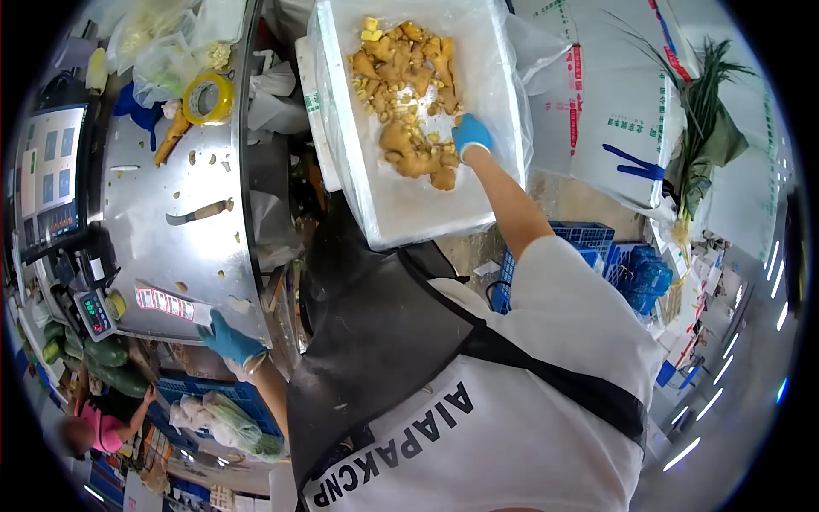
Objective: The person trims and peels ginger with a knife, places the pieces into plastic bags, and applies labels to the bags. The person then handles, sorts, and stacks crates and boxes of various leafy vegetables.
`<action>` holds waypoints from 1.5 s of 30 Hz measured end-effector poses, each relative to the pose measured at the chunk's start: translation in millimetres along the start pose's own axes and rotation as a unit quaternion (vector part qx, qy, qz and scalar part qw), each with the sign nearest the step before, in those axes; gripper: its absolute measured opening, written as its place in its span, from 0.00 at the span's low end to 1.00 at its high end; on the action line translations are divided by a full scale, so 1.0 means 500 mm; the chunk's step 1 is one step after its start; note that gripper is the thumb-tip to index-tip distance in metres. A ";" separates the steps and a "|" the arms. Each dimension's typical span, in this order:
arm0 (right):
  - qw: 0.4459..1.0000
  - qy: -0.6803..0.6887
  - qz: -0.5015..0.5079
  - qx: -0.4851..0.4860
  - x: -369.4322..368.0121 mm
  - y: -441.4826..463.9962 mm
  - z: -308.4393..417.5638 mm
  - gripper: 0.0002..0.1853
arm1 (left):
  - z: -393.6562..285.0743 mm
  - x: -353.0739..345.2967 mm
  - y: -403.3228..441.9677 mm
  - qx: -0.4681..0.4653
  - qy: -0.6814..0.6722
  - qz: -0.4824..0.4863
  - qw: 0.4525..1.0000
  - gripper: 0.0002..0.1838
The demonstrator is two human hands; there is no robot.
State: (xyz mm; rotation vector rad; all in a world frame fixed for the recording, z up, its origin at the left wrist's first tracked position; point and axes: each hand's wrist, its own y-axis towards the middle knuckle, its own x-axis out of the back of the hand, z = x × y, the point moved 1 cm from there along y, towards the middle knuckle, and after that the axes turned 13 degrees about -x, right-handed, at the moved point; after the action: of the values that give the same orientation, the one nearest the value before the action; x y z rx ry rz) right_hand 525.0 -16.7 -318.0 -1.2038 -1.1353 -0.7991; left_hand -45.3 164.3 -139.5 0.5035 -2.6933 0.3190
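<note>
My right hand [472, 136], in a blue glove, reaches into a white foam box [426, 213] lined with clear plastic. Its fingers are curled beside the ginger [414, 149], near the box's right wall; what they hold, if anything, is hidden. Large knobs and small broken bits of ginger lie in the box. At the metal table's near edge is my left hand [232, 339], also blue-gloved, with its fingers at the end of a strip of printed labels [166, 302]. The strip lies flat on the metal table [153, 247].
A knife [199, 212], a yellow tape roll [208, 98], a ginger piece [173, 138] and scraps lie on the table. A screen [53, 179] and a digital scale display [95, 312] stand at left. White foam boxes [597, 111] and blue crates [584, 232] are at right. Another person [107, 431] is lower left.
</note>
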 end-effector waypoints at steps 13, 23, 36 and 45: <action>0.690 0.536 0.485 0.041 0.282 -0.045 -0.003 0.29 | -0.023 -0.132 -0.077 -0.037 -0.040 0.173 0.983 0.23; 0.716 0.308 0.525 0.340 0.373 -0.402 0.327 0.29 | -0.100 -0.183 -0.126 -0.063 -0.208 0.437 0.873 0.31; 0.666 0.164 0.608 0.400 0.185 -0.953 0.579 0.27 | 0.543 0.407 -0.071 0.256 -0.484 -0.205 0.811 0.19; 0.649 -0.009 0.588 0.484 0.145 -1.211 0.561 0.28 | 1.024 0.563 0.132 0.189 -0.353 -0.506 0.764 0.14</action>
State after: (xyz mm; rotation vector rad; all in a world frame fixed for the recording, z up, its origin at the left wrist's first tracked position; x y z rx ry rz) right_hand -84.7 130.0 -78.7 -0.7086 -0.3903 0.7902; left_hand -479.6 -6.7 -496.9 2.4657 -2.4294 0.3813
